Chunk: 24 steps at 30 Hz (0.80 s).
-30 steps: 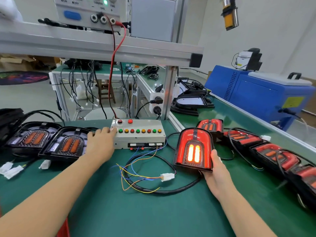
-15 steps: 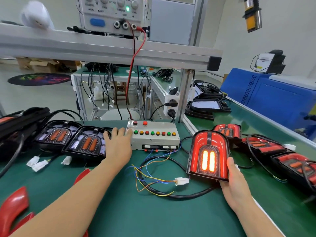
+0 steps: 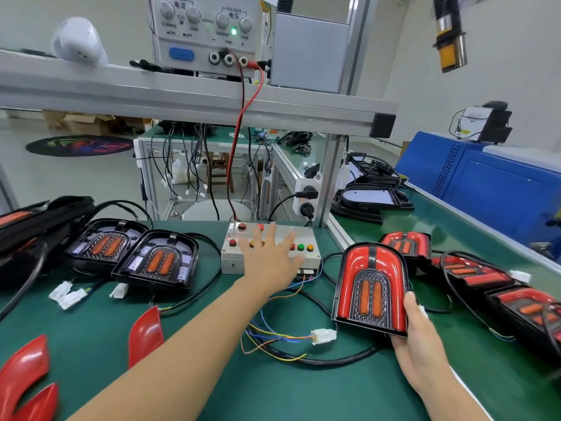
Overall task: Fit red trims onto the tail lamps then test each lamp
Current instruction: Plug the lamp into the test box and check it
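Observation:
My right hand grips the lower right corner of a tail lamp with a red trim, propped upright on the green mat; its lights are off. My left hand lies with fingers spread over the coloured buttons of the white test box. The lamp's black cable and a white connector lie in front of the box. Two untrimmed black lamps rest at the left. Loose red trims lie at the near left. Trimmed lamps are lined up at the right.
A power supply sits on the aluminium shelf above, with red and black leads running down to the box. A post with power sockets stands behind the box. A blue machine stands at the far right. More black lamp housings lie behind.
The lamp's orange bars and red arch were lit and are now dark. My left hand moved right from the box's left end onto the middle buttons. The view tilted upward.

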Each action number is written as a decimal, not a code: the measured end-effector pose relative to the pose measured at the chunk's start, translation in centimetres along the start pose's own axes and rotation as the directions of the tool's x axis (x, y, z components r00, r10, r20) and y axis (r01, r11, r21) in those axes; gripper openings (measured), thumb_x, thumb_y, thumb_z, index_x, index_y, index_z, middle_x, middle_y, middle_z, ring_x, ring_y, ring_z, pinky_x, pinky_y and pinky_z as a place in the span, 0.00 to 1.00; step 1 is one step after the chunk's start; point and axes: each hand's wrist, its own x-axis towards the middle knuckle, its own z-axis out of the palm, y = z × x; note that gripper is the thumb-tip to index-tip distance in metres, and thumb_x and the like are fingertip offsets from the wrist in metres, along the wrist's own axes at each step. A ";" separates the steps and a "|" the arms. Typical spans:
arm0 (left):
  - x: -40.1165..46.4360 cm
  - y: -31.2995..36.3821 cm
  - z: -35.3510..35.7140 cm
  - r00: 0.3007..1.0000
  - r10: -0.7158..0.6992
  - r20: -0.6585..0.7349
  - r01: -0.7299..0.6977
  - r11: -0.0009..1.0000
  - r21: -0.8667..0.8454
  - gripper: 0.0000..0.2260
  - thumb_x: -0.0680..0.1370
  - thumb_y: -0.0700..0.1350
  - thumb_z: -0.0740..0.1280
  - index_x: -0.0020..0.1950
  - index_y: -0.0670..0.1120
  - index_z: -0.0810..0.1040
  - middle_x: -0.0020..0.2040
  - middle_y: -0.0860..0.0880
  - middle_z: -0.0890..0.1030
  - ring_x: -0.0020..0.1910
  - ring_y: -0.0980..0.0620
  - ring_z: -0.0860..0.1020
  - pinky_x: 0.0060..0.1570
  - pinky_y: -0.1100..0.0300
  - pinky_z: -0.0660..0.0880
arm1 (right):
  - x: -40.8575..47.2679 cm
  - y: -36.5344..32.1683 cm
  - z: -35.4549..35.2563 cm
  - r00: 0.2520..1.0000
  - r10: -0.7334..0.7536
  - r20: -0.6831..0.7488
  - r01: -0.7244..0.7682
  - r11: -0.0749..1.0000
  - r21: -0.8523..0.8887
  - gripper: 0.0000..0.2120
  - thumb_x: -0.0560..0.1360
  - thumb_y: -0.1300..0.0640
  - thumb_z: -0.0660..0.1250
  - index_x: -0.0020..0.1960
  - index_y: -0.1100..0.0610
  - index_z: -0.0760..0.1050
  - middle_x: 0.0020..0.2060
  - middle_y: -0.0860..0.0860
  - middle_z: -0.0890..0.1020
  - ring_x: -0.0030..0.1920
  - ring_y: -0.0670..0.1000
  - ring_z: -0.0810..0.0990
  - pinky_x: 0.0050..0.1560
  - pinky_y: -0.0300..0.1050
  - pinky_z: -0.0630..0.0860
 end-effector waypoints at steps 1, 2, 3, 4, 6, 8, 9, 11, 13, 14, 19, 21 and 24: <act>0.1 0.7 0.3 0.999 -0.005 0.035 0.006 1.000 -0.019 0.28 0.78 0.65 0.51 0.77 0.60 0.50 0.79 0.47 0.42 0.76 0.40 0.39 0.69 0.35 0.37 | 0.0 0.0 0.0 1.000 0.000 -0.002 0.000 1.000 0.001 0.14 0.82 0.47 0.55 0.56 0.51 0.78 0.48 0.49 0.86 0.46 0.45 0.85 0.46 0.41 0.81; 0.2 1.2 0.7 0.998 -0.013 0.063 0.015 1.000 -0.027 0.30 0.77 0.67 0.51 0.77 0.61 0.49 0.79 0.46 0.41 0.76 0.39 0.37 0.68 0.34 0.35 | 0.1 0.0 0.0 1.000 -0.001 -0.002 0.001 1.000 0.003 0.15 0.82 0.47 0.56 0.56 0.51 0.78 0.49 0.49 0.86 0.47 0.45 0.85 0.47 0.42 0.79; 0.2 1.6 1.1 0.996 -0.024 0.081 0.026 0.999 -0.027 0.31 0.76 0.69 0.51 0.77 0.61 0.49 0.78 0.45 0.39 0.75 0.38 0.36 0.67 0.33 0.33 | 0.1 0.0 0.0 1.000 -0.001 -0.002 0.001 1.000 0.006 0.15 0.82 0.47 0.56 0.57 0.52 0.78 0.49 0.49 0.86 0.47 0.45 0.85 0.49 0.43 0.78; 0.2 1.8 1.6 0.996 -0.040 0.086 0.042 0.999 -0.021 0.33 0.75 0.70 0.51 0.77 0.61 0.48 0.78 0.45 0.38 0.75 0.37 0.35 0.66 0.32 0.32 | 0.1 0.1 -0.1 1.000 0.000 -0.001 0.000 1.000 0.006 0.15 0.82 0.47 0.56 0.57 0.52 0.78 0.49 0.49 0.86 0.47 0.45 0.85 0.50 0.44 0.76; 0.0 1.8 2.4 0.995 -0.081 0.067 0.081 0.997 0.001 0.36 0.74 0.71 0.52 0.77 0.61 0.45 0.78 0.44 0.37 0.74 0.35 0.35 0.65 0.32 0.32 | 0.1 0.0 0.0 1.000 0.005 0.001 -0.005 1.000 0.005 0.15 0.82 0.47 0.56 0.57 0.52 0.78 0.49 0.49 0.86 0.47 0.45 0.85 0.50 0.44 0.78; -0.1 1.5 2.9 0.993 -0.112 0.034 0.111 0.993 0.037 0.37 0.73 0.72 0.51 0.77 0.60 0.42 0.78 0.44 0.36 0.74 0.34 0.35 0.65 0.31 0.32 | 0.1 0.0 0.0 1.000 0.010 -0.005 -0.010 1.000 0.013 0.14 0.82 0.47 0.56 0.56 0.51 0.78 0.48 0.49 0.86 0.46 0.44 0.85 0.48 0.44 0.79; -0.1 1.4 3.1 0.992 -0.123 0.022 0.122 0.991 0.051 0.37 0.73 0.72 0.51 0.77 0.60 0.42 0.77 0.43 0.36 0.74 0.33 0.35 0.65 0.31 0.32 | 0.1 0.0 0.1 1.000 0.011 -0.009 -0.011 1.000 0.018 0.14 0.82 0.47 0.56 0.55 0.51 0.78 0.47 0.49 0.86 0.45 0.44 0.85 0.49 0.45 0.78; 0.0 1.1 3.1 0.990 -0.138 0.024 0.135 0.988 0.073 0.38 0.72 0.73 0.50 0.77 0.61 0.41 0.77 0.43 0.36 0.74 0.32 0.36 0.64 0.29 0.33 | 0.1 -0.1 0.2 1.000 0.010 -0.013 -0.010 1.000 0.026 0.14 0.82 0.47 0.56 0.54 0.51 0.78 0.46 0.48 0.86 0.45 0.44 0.85 0.50 0.45 0.75; 0.1 1.2 3.0 0.989 -0.139 0.050 0.135 0.987 0.087 0.39 0.71 0.74 0.51 0.77 0.61 0.41 0.77 0.43 0.35 0.73 0.31 0.37 0.63 0.28 0.34 | 0.0 -0.1 0.2 1.000 0.011 -0.016 -0.011 0.999 0.030 0.13 0.82 0.47 0.56 0.54 0.51 0.78 0.46 0.48 0.86 0.44 0.44 0.85 0.50 0.45 0.74; 0.1 1.3 2.9 0.989 -0.138 0.061 0.132 0.987 0.093 0.39 0.71 0.75 0.51 0.77 0.62 0.41 0.77 0.43 0.36 0.73 0.30 0.37 0.63 0.28 0.34 | 0.0 -0.1 0.2 1.000 0.012 -0.016 -0.012 0.999 0.031 0.13 0.82 0.47 0.56 0.54 0.51 0.78 0.46 0.48 0.86 0.44 0.45 0.85 0.50 0.45 0.74; 0.3 2.0 2.6 0.987 -0.137 0.088 0.129 0.988 0.086 0.40 0.68 0.77 0.52 0.76 0.63 0.44 0.78 0.45 0.37 0.74 0.30 0.39 0.62 0.25 0.37 | -0.1 -0.2 0.4 1.000 0.016 -0.008 -0.016 1.000 0.023 0.14 0.82 0.47 0.56 0.54 0.51 0.79 0.47 0.49 0.86 0.45 0.45 0.85 0.49 0.46 0.74; 0.4 2.1 2.5 0.984 -0.139 0.109 0.130 0.988 0.087 0.41 0.68 0.77 0.53 0.76 0.64 0.44 0.78 0.45 0.36 0.74 0.30 0.39 0.61 0.24 0.39 | -0.1 -0.3 0.4 1.000 0.018 -0.003 -0.018 0.999 0.027 0.14 0.83 0.47 0.56 0.54 0.50 0.79 0.48 0.50 0.86 0.47 0.46 0.85 0.50 0.46 0.74; 0.5 2.1 2.5 0.981 -0.144 0.127 0.136 0.988 0.073 0.40 0.68 0.77 0.54 0.76 0.65 0.46 0.78 0.46 0.36 0.74 0.30 0.39 0.62 0.24 0.41 | -0.2 -0.4 0.6 1.000 0.018 0.013 -0.018 0.999 0.046 0.14 0.83 0.48 0.56 0.55 0.50 0.79 0.50 0.49 0.86 0.49 0.46 0.85 0.50 0.45 0.76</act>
